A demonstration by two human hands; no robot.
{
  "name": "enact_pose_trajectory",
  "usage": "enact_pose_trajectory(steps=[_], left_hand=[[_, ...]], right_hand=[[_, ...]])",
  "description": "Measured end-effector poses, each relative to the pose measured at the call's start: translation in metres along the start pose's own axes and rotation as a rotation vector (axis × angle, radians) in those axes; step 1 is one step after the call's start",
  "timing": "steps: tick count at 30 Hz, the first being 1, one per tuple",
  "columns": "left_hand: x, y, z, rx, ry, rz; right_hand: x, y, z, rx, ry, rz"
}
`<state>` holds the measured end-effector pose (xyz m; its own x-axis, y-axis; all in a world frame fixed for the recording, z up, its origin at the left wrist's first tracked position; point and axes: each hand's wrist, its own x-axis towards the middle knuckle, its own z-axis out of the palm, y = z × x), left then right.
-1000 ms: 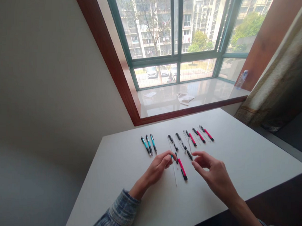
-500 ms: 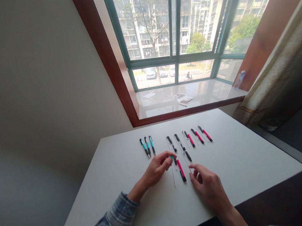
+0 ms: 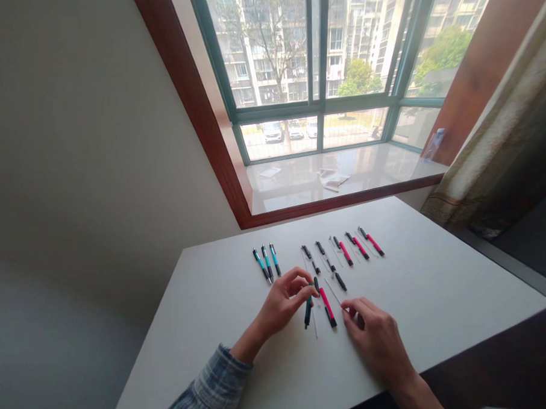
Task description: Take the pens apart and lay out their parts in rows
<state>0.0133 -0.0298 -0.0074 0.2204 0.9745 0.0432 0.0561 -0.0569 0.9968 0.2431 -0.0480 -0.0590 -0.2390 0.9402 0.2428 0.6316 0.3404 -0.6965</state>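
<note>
My left hand (image 3: 291, 299) is closed in a pinch on a pen barrel (image 3: 308, 314), dark at its lower end with a bit of teal by the fingertips. The barrel hangs nearly upright. My right hand (image 3: 373, 329) pinches the near end of a thin pen refill (image 3: 333, 293), which slants away to the upper left. Between the hands lies a pink-and-black pen barrel (image 3: 327, 306), with a black pen part (image 3: 316, 285) beside it and another thin refill (image 3: 315, 324) partly behind the held barrel. A black pen part (image 3: 341, 282) lies just beyond the right hand.
Three teal-and-black pens (image 3: 267, 263) lie together at the left of the white table (image 3: 195, 322). Farther back are several black parts and refills, and pink barrels (image 3: 360, 248) in a row. A window sill (image 3: 292, 187) with a cloth (image 3: 332, 179) adjoins the table.
The pen barrel in my left hand has swung round, so its dark end now points down toward me. The refill in my right hand has shifted slightly; that hand has barely moved.
</note>
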Motion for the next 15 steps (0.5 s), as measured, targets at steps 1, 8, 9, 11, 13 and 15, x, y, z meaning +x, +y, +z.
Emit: enact_pose_trajectory(steps=[1,8,9,11,13,15], left_hand=[[-0.0002,0.0008,0.0004,-0.004,0.003,-0.005],[-0.0010,0.0009,0.0010,-0.018,0.018,-0.037],[-0.0011,0.0005,0.0009,-0.028,0.020,-0.042],[-0.0013,-0.0004,0.0005,-0.043,0.023,-0.044],[-0.0016,-0.0010,-0.0001,-0.050,0.030,-0.044],[-0.0018,-0.0015,-0.0011,-0.043,0.038,-0.043]], right_hand=[[-0.0001,-0.0012,0.0005,-0.009,0.009,0.002],[-0.0008,-0.0083,0.0034,-0.047,0.040,0.010],[-0.0011,-0.0086,0.0035,-0.050,0.041,0.012],[-0.0016,-0.0088,0.0033,-0.055,0.042,0.018],[-0.0020,-0.0088,0.0027,-0.057,0.038,0.014],[-0.0024,-0.0089,0.0016,-0.051,0.036,-0.002]])
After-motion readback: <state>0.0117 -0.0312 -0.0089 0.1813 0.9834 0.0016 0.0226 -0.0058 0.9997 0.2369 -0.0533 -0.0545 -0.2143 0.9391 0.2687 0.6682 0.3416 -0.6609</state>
